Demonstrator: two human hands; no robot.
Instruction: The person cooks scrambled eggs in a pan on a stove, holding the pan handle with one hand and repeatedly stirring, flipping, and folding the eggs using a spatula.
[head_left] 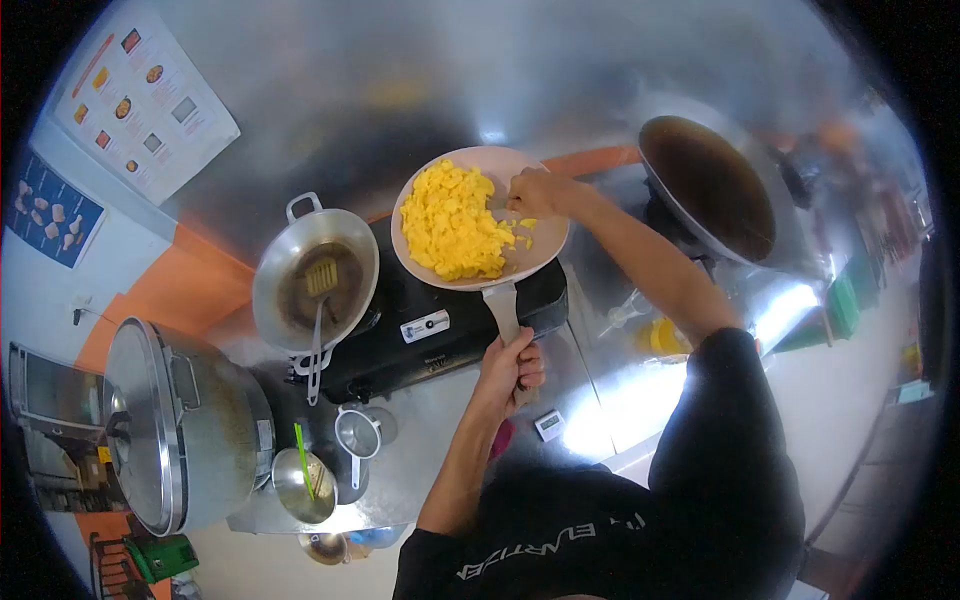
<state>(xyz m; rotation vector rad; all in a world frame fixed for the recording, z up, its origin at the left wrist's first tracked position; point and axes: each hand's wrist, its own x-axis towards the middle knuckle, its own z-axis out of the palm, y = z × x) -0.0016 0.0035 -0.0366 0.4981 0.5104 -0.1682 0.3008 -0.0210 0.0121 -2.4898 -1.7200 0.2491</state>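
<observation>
My left hand [511, 372] is wrapped round the handle of a pale frying pan [545, 240], which is tilted over the black stove [450, 340]. A heap of yellow scrambled eggs [455, 225] covers the pan's left side, with small loose bits towards the right. Over the pan's right part, my right hand [538, 192] is closed, its fingers curled beside the eggs. Whatever it grips, if anything, is hidden by the fingers.
Left of the frying pan stands a metal pan [270, 270] holding brown liquid and a slotted spatula [320, 285]. A large lidded pot [215, 430], a small strainer [357, 435] and a bowl [290, 500] are lower left. A wok [710, 190] of dark liquid stands right.
</observation>
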